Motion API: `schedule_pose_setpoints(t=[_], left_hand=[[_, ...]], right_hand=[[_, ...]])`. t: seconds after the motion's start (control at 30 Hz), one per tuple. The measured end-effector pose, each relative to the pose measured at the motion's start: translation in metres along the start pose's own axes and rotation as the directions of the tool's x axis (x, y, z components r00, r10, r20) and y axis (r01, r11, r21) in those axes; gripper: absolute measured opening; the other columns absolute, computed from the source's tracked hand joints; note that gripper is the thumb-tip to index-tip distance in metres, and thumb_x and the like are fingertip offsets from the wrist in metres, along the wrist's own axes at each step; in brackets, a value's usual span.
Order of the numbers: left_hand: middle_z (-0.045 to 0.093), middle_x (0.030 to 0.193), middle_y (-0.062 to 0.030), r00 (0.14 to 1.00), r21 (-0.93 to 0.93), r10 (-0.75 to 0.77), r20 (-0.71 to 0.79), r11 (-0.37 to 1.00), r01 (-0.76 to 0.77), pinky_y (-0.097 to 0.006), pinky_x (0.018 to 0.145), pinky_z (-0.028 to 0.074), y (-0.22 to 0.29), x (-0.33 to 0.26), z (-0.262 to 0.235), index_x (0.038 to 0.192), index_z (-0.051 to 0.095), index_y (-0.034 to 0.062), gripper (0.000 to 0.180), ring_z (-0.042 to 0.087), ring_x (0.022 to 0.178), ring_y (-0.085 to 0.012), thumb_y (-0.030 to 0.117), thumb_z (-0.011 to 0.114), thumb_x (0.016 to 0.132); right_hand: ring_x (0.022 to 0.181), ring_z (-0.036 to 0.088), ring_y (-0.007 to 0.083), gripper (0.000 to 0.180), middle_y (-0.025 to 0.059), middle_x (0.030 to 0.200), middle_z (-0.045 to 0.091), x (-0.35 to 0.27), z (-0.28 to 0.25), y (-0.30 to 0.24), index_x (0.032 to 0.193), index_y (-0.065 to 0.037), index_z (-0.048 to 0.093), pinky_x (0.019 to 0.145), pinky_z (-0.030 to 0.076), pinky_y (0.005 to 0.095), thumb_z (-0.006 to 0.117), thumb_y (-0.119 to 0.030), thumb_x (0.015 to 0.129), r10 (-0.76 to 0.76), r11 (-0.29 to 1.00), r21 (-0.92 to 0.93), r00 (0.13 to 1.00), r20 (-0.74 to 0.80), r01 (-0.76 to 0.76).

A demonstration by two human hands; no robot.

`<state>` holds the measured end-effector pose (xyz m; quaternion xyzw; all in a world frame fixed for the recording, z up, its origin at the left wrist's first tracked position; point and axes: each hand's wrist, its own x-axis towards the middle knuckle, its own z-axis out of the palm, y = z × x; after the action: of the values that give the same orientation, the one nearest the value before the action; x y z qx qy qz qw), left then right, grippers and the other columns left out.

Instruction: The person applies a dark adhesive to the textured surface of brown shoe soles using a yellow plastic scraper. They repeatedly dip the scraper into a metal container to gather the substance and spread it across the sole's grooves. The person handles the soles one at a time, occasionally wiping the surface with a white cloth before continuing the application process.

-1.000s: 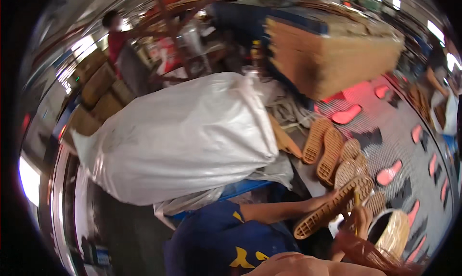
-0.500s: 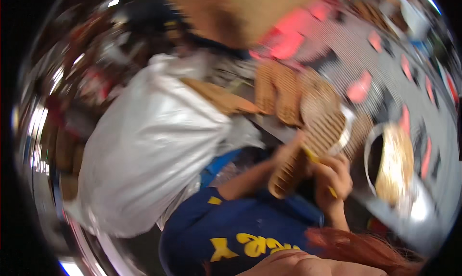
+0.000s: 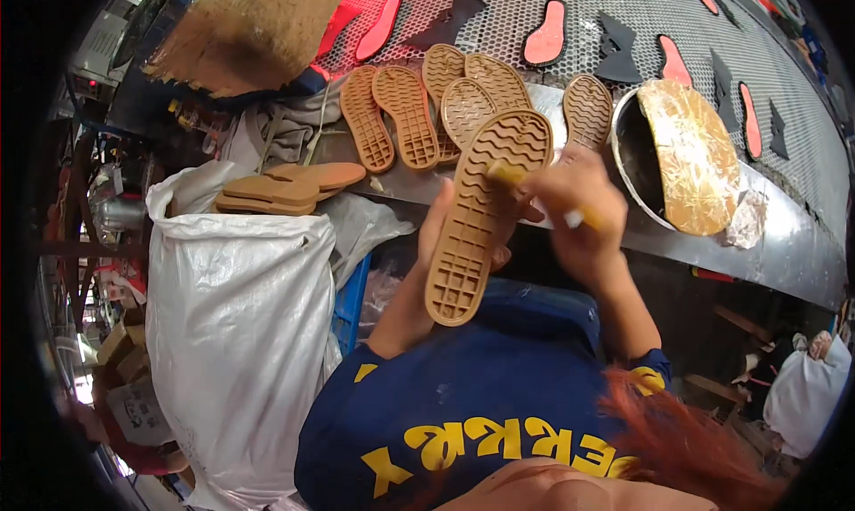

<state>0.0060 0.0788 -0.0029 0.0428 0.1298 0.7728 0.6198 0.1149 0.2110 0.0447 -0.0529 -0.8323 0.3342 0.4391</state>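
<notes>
Left hand (image 3: 445, 231): gripped the tan rubber sole (image 3: 481, 213) from behind, tread side facing camera, sole tilted upright above the lap.
Right hand (image 3: 574, 213): closed around a yellow-handled brush (image 3: 517, 177), brush tip touching the sole's upper tread.
White sack (image 3: 236, 333): stood to the left, with a few flat soles (image 3: 280, 188) stacked on its top.
Bench edge (image 3: 712, 244): metal, just beyond the hands.
Loose soles (image 3: 427, 106): row lying tread-up on the bench.
Round pot (image 3: 637, 155): right of them, glue-crusted board (image 3: 695, 155) across it.
Mesh belt (image 3: 570, 4): farthest, carrying red and black cut pieces.
</notes>
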Motion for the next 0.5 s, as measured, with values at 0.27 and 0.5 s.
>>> schedule_pose_setpoints(t=[0.27,0.5], left_hand=[[0.059,0.109,-0.0257,0.996,0.197,0.089,-0.012,0.977,-0.085,-0.024,0.054,0.054,0.009,0.003,-0.003,0.132,0.039,-0.0054,0.074,0.062,0.068,-0.0178,0.059,0.028,0.096],[0.064,0.094,-0.0126,0.97,0.277,0.104,-0.221,0.96,-0.04,-0.027,0.055,0.054,0.0,-0.011,-0.013,0.126,0.047,0.0009,0.067,0.063,0.064,-0.0178,0.056,0.023,0.098]], right_hand=[[0.083,0.061,0.028,0.03,0.0051,0.082,0.061,-0.023,0.018,-0.043,0.093,-0.012,0.07,0.097,0.043,0.0484,0.066,-0.005,0.064,-0.181,0.949,0.3,0.95,0.254,0.101],[0.065,0.059,0.0194,0.021,0.0032,0.07,0.061,-0.027,0.018,0.012,0.089,-0.01,0.068,0.102,0.037,0.0526,0.068,0.0,0.071,-0.007,0.992,0.127,0.996,0.093,-0.004]])
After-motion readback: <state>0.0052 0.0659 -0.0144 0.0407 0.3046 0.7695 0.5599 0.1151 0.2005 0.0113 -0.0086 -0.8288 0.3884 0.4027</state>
